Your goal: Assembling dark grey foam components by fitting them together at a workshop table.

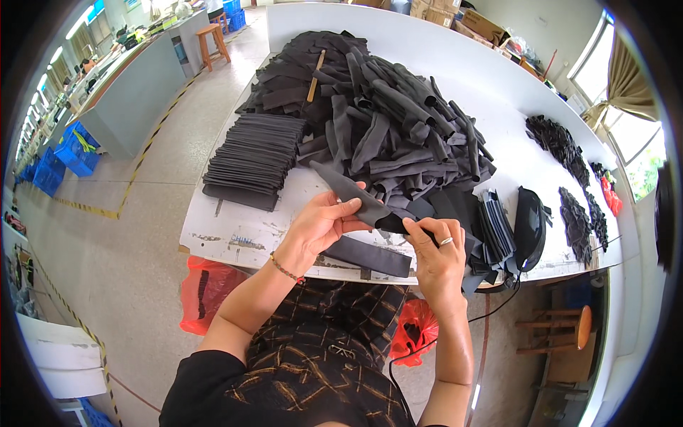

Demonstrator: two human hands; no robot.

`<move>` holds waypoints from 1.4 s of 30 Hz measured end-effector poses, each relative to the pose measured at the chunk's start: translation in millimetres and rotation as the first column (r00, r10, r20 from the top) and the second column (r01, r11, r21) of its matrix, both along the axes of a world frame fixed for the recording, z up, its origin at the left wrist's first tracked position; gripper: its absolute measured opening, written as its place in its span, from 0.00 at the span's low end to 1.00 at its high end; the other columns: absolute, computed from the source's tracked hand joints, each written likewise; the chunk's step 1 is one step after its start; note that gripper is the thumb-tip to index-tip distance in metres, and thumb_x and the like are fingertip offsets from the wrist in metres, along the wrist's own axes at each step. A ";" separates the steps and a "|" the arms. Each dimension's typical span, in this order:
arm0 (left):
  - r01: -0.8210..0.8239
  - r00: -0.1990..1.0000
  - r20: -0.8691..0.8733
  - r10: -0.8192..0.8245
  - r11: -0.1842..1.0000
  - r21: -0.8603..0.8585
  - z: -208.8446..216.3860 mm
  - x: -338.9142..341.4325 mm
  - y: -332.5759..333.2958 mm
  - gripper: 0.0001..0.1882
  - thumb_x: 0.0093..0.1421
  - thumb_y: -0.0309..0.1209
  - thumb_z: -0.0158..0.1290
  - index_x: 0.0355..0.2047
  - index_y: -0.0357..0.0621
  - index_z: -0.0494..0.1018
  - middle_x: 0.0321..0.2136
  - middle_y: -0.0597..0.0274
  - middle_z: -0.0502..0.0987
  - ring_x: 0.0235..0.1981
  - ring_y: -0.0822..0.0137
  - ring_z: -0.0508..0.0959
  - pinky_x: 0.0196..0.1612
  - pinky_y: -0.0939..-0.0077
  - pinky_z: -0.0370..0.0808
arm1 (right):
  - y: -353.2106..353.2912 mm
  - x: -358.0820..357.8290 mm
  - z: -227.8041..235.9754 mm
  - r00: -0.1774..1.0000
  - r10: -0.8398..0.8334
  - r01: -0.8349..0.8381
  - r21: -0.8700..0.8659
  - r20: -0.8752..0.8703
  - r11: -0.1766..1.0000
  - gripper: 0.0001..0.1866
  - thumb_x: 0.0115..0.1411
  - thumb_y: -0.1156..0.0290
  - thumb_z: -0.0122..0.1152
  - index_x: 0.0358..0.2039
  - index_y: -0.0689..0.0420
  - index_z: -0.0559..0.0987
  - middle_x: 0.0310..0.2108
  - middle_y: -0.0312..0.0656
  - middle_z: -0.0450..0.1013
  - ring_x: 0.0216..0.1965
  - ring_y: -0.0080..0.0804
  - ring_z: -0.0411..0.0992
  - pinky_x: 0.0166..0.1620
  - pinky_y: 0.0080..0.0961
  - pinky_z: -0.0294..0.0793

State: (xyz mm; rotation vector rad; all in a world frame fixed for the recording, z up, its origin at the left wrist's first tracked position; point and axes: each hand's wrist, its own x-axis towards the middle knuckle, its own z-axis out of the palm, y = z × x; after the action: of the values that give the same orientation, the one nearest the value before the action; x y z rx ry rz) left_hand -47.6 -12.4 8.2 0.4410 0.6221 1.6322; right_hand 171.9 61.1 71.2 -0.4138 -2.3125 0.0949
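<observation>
Between my two hands stretches a dark grey fabric strip, held above the table's near edge. My left hand pinches it near its middle, thumb on top. At its right end my right hand, with a ring on one finger, closes on the cloth. Below the hands a folded dark strip lies flat on the table. A big heap of loose rolled strips rises just beyond. To its left stands a neat row of folded strips.
The white table has a raised back panel. A wooden stick rests on the heap. At right are a black pouch, a stack of folded pieces and small dark piles. Red plastic bags sit below, and a cable hangs.
</observation>
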 end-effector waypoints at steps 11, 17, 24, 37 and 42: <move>-0.260 0.947 -0.173 0.272 0.962 0.086 32.9 38.3 -11.2 0.29 0.62 0.19 0.53 0.63 0.35 0.57 0.46 0.49 0.77 0.45 0.57 0.80 0.45 0.63 0.83 | -8.5 -9.8 -9.8 0.991 -0.132 0.127 0.276 0.000 0.953 0.24 0.44 0.79 0.64 0.46 0.59 0.80 0.40 0.36 0.69 0.39 0.34 0.69 0.44 0.35 0.69; -0.262 0.945 -0.163 0.285 0.954 0.148 36.2 46.5 -14.0 0.33 0.61 0.19 0.55 0.64 0.38 0.54 0.44 0.50 0.77 0.47 0.59 0.79 0.50 0.63 0.79 | -23.4 -28.8 -21.1 0.990 -0.057 0.068 0.081 -0.128 0.994 0.26 0.47 0.76 0.71 0.49 0.60 0.75 0.42 0.45 0.71 0.41 0.44 0.69 0.44 0.38 0.68; -0.281 0.947 -0.066 0.315 0.909 0.308 21.5 48.8 -1.2 0.11 0.67 0.36 0.51 0.38 0.41 0.74 0.33 0.52 0.80 0.53 0.56 0.76 0.59 0.60 0.68 | -35.7 -22.4 -47.8 0.996 -0.085 0.083 -0.123 -0.008 0.989 0.24 0.44 0.82 0.69 0.42 0.61 0.71 0.45 0.51 0.68 0.40 0.50 0.68 0.44 0.42 0.69; -0.314 0.949 0.068 0.307 0.925 0.213 7.9 69.6 -0.5 0.13 0.68 0.37 0.49 0.43 0.39 0.72 0.44 0.46 0.79 0.52 0.56 0.77 0.58 0.62 0.71 | -30.6 -25.7 -46.6 0.997 0.074 -0.077 -0.137 -0.025 0.988 0.19 0.50 0.82 0.67 0.42 0.61 0.71 0.43 0.53 0.69 0.38 0.52 0.72 0.39 0.40 0.74; -0.216 0.968 0.163 0.192 0.966 0.143 -7.7 76.7 1.9 0.14 0.68 0.38 0.50 0.44 0.39 0.72 0.46 0.47 0.78 0.49 0.57 0.78 0.57 0.64 0.72 | -29.7 -31.0 -47.5 0.998 0.055 -0.057 -0.200 -0.014 0.978 0.18 0.51 0.82 0.66 0.41 0.62 0.70 0.43 0.53 0.69 0.40 0.54 0.72 0.40 0.40 0.74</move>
State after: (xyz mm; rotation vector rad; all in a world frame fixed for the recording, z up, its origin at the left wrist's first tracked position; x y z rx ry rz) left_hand 29.2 -10.4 0.4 0.3770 0.4371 1.9025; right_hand 140.9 31.4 23.6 -0.4478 -2.3152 0.3587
